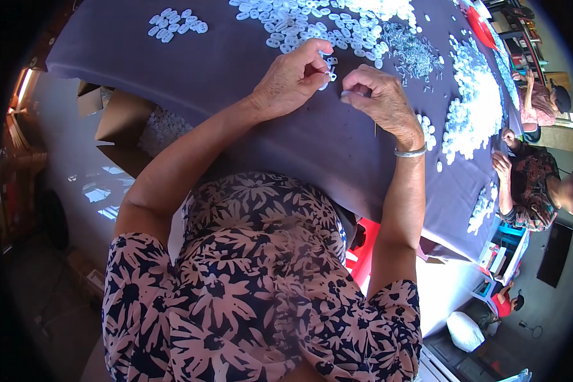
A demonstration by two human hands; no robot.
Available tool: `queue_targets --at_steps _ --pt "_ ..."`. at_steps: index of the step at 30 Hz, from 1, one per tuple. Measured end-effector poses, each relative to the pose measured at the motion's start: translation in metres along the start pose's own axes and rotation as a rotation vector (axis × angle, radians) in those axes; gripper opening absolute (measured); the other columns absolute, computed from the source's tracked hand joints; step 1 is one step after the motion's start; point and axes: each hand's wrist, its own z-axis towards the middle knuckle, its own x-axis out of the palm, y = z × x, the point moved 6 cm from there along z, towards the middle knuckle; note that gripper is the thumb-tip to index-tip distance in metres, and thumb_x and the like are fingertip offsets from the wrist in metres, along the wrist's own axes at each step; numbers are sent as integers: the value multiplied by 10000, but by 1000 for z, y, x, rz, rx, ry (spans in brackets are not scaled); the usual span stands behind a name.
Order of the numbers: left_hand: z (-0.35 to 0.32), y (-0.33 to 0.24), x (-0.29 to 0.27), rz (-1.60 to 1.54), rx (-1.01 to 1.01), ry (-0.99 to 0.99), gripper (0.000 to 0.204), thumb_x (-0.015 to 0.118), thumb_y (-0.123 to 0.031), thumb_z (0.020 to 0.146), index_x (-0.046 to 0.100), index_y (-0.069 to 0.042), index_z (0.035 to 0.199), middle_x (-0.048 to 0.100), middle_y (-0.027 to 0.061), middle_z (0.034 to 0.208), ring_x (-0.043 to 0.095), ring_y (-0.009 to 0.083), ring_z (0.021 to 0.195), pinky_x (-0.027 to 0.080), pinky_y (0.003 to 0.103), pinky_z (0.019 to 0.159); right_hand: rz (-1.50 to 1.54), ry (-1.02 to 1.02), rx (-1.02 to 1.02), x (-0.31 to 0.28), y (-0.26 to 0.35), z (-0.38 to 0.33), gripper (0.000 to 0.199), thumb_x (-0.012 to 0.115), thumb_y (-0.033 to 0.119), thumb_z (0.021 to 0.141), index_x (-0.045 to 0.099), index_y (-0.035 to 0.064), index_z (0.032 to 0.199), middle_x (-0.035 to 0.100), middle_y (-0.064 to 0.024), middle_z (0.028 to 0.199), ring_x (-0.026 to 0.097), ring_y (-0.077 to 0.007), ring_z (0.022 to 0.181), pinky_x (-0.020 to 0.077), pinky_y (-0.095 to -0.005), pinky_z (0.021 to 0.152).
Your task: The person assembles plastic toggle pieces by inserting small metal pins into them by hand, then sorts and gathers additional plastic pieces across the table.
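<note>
My left hand (296, 76) is closed, thumb and fingers pinching a small white oval plastic piece (323, 85) over the dark tablecloth. A short gap to the right, my right hand (379, 95) has its fingertips pinched together. What they hold, if anything, is too small to make out. A thin stick-like sliver (375, 130) shows just below that hand. Beyond both hands lies a big heap of white oval plastic pieces with holes (293, 28). A pile of small, shiny, thin metal-looking parts (414, 54) is next to it, nearest my right hand.
A small group of white pieces (175, 24) lies far left, and a bright heap (474, 102) at right near a red dish (481, 27). An open cardboard box (122, 124) with pieces stands below the table's left edge. Other people (531, 181) sit along the right side.
</note>
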Motion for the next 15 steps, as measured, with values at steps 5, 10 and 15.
queue_targets --at_steps 5,10,15 --pt "0 2 2 -36 -83 51 400 618 -16 855 471 -78 1222 598 29 864 576 97 807 476 250 761 -112 -291 63 -16 -19 -4 155 711 29 736 614 27 858 572 -28 635 502 -118 530 437 -266 522" --pt "-1 0 2 -46 -85 50 393 613 -12 857 471 -75 1218 598 29 862 568 95 797 472 247 749 -260 -330 38 -8 -9 2 169 703 48 760 617 33 905 568 -60 618 528 -126 532 447 -271 519" --pt "-2 2 0 -49 -90 45 379 610 -11 859 470 -72 1206 600 29 862 566 94 793 470 247 746 -202 -331 44 -6 -5 5 167 703 65 779 633 27 926 586 -51 626 529 -112 541 453 -264 528"
